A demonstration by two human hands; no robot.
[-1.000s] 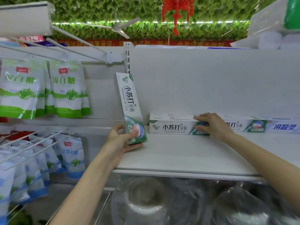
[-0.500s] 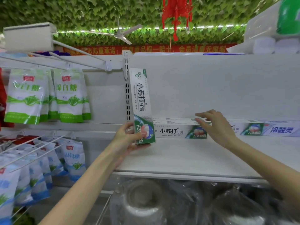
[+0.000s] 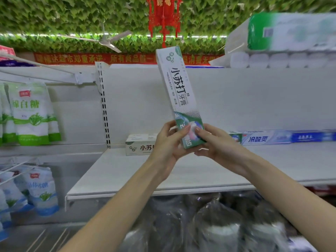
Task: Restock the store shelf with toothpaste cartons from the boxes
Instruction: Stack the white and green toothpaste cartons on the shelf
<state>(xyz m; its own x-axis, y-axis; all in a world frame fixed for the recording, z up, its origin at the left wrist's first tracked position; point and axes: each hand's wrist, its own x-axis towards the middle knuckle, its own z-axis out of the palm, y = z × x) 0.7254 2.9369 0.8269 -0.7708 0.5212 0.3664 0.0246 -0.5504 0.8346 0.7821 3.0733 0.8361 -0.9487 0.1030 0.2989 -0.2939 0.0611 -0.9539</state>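
Centre of frame, above the flat white store shelf [image 3: 127, 176]: a long white-and-green cardboard toothpaste carton [image 3: 179, 95] is held on end, clear of the shelf surface. Its top leans slightly toward the upper left, reaching up over the red banner [image 3: 91, 58] on the far wall.

Left hand [image 3: 168, 145]: grips the carton's green lower end from the left. The fingers [image 3: 185, 130] are curled round it, thumb tip on the printed face.

Right hand [image 3: 219, 145]: grips the same lower end from the right. Thumb pressed to the front, other fingers wrapped beneath and behind; how far they reach cannot be told. The two thumb tips lie just beside each other.

At the back of the shelf, centre left: a second white-and-green carton [image 3: 140, 147] lies flat along the back panel, its right part hidden by the left hand. Right of the hands, a green carton end [image 3: 235, 137] shows, with a blue-and-white toothpaste carton [image 3: 283, 137] lying flat just beside it in the same row.

Left of frame: white-and-green plastic sugar bags [image 3: 31, 114] hang on hooks, with blue-and-white bags [image 3: 41, 190] lower down. Upper right: a wrapped pack of white toilet rolls [image 3: 291, 40], blurred. Top centre: a red hanging ornament [image 3: 163, 17] and a white ceiling fan [image 3: 107, 40] against the green leaf ceiling [image 3: 54, 17]. Under the shelf: goods in clear plastic wrap [image 3: 209, 224], too blurred to identify.
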